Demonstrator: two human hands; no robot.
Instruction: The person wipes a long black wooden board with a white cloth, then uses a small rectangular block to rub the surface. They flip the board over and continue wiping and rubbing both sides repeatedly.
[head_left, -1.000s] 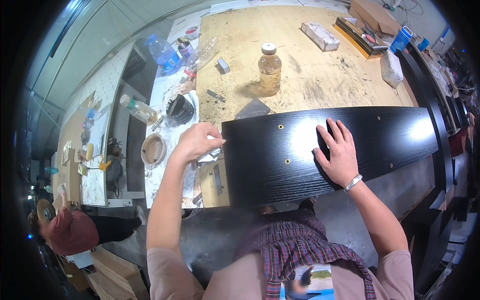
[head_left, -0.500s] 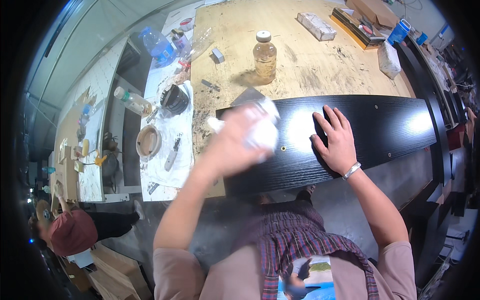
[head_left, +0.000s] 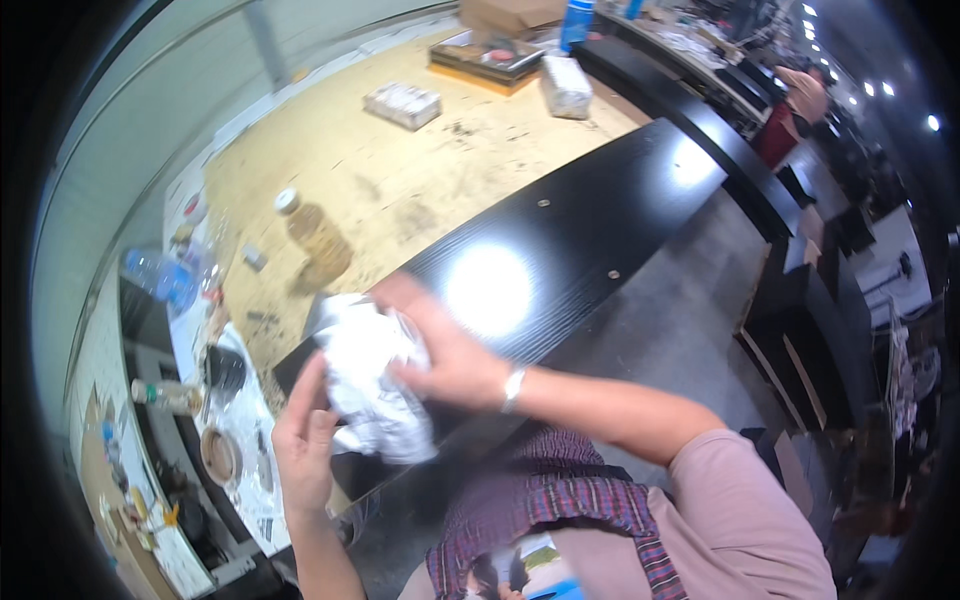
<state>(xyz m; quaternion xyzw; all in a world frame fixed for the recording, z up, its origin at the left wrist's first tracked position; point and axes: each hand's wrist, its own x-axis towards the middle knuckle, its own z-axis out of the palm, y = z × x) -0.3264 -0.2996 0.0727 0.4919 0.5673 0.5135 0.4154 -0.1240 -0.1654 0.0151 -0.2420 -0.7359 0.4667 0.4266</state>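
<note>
A crumpled white cloth [head_left: 378,385] is bunched between my two hands over the near left end of a long black wood-grain board [head_left: 580,215]. My right hand [head_left: 450,350], with a silver bracelet at the wrist, grips the cloth from the right, its thumb on top. On the left side, my left hand [head_left: 305,445] has its fingers bent along the cloth's edge, pinching it; part of those fingers is hidden. The board lies slantwise on the table, with small metal-rimmed holes and a bright glare. Just beyond the cloth stands a white-capped bottle [head_left: 318,238] of yellowish liquid.
On the worktable [head_left: 300,130] lie a wrapped white block [head_left: 403,105], another wrapped block [head_left: 567,88] and an open box [head_left: 485,65]. To the left are a large plastic bottle [head_left: 160,275], a black cup [head_left: 225,368] and a round dish [head_left: 218,455]. A person [head_left: 800,100] is far right.
My right hand has left the board's surface and come over to the cloth, which my left hand was rubbing across the board. The view has swung to the right.
</note>
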